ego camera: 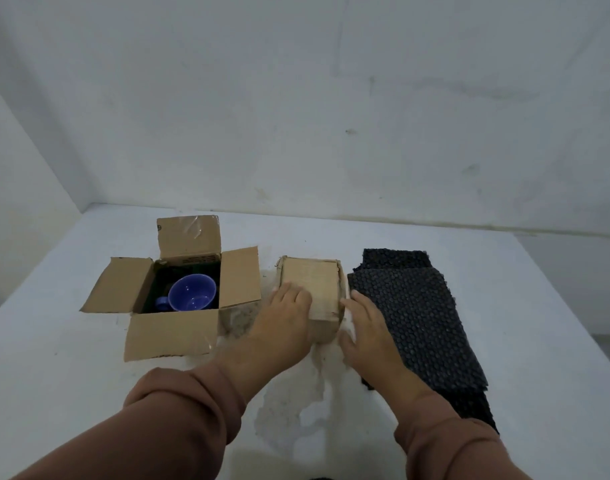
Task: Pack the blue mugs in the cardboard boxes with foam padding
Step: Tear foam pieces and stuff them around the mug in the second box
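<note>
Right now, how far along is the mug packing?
One blue mug already sits in the open box on dark padding. Both hands, left hand and right hand, press the closed box. Left: closing the open box; foam sheets lie unused.

Pale stained wall (331, 116) behind a white, worn table (54, 375), dim light.
</note>
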Available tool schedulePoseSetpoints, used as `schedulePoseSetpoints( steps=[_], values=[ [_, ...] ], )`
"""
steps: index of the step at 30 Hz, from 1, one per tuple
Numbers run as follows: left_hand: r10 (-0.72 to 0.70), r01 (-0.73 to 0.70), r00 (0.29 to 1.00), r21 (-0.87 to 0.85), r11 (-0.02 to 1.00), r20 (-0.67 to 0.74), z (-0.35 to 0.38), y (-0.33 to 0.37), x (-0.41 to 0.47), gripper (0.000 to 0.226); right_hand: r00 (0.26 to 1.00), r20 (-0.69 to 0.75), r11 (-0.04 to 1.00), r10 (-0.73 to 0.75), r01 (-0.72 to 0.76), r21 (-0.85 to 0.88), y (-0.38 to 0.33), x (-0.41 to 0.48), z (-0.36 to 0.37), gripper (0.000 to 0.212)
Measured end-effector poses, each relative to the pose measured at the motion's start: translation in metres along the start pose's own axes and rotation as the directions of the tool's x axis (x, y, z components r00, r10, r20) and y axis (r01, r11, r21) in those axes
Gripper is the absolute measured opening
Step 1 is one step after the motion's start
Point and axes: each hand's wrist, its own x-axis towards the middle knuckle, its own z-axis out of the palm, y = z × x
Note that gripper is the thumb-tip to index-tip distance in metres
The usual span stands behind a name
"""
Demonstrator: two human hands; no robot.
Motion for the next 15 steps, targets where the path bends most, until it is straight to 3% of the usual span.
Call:
schedulePoseSetpoints(
  steps=[3, 6, 8, 10, 11, 13, 15],
  values=[
    [0.162, -0.177, 0.98, -0.129, 0.976, -0.118, 0.008, 0.03, 0.007, 0.03, 0.969, 0.054, 0.971, 0.239, -0.239, -0.013, 0.028, -0.006, -0.023, 0.028],
    [0.22, -0.251, 0.966, -0.308, 0.918, -0.133, 0.028, 0.061, 0.013, 0.032, 0.881, 0.202, 0.896, 0.428, -0.385, -0.221, 0.057, -0.014, -0.04, 0.012],
    [0.108, -0.069, 0.992, -0.443, 0.894, 0.062, 0.037, 0.08, 0.017, 0.036, 0.839, 0.291, 0.881, 0.459, -0.386, -0.275, 0.071, -0.024, -0.044, 0.018],
    [-0.074, 0.284, 0.911, -0.489, 0.825, 0.406, 0.057, 0.091, 0.025, 0.036, 0.842, 0.338, 0.899, 0.42, -0.337, -0.279, 0.079, -0.033, -0.043, 0.031],
    [-0.156, 0.454, 0.84, -0.517, 0.726, 0.52, 0.067, 0.095, 0.029, 0.035, 0.848, 0.352, 0.909, 0.397, -0.31, -0.279, 0.081, -0.038, -0.041, 0.036],
    [-0.303, 0.7, 0.707, -0.573, 0.425, 0.639, 0.081, 0.098, 0.037, 0.023, 0.856, 0.358, 0.918, 0.372, -0.284, -0.276, 0.082, -0.043, -0.04, 0.039],
    [-0.428, 0.768, 0.628, -0.607, 0.205, 0.65, 0.087, 0.099, 0.046, 0.012, 0.867, 0.352, 0.925, 0.353, -0.268, -0.269, 0.085, -0.045, -0.039, 0.04]
  ],
)
